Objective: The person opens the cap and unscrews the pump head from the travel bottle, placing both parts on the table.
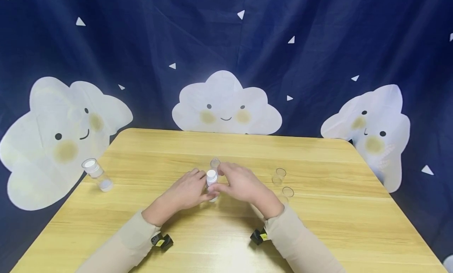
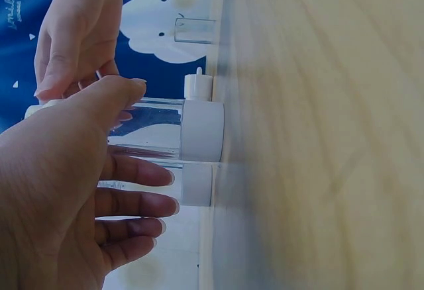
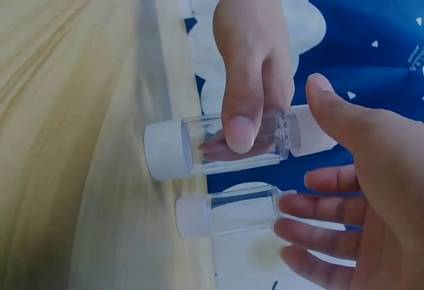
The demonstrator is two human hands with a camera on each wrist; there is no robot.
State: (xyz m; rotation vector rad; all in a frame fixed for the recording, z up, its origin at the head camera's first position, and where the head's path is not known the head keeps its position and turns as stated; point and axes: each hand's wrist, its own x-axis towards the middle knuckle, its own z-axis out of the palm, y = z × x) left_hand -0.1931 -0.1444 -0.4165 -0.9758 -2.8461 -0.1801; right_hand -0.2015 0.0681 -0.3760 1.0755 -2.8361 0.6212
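Observation:
A clear bottle [image 3: 265, 161] with a white base and a white top [image 1: 211, 174] stands upright on the table. My left hand [image 1: 189, 189] holds its clear body, thumb on the near side and fingers behind. Around the white top, my right hand [image 1: 242, 183] is spread, with thumb and fingers parted; whether the thumb touches it I cannot tell. Just behind stands a second clear bottle [image 3: 242, 210] with a white base and a bare neck. A small white piece with a pin on top [image 2: 199, 86] stands beside the held bottle in the left wrist view.
Two clear, open-rimmed cylinders, a farther one [image 1: 279, 176] and a nearer one [image 1: 288, 192], stand to the right. At the far left is another bottle [image 1: 98, 174] with a white top and a clear cover. A cloud-patterned blue curtain [image 1: 226, 41] hangs behind the wooden table [image 1: 336, 225].

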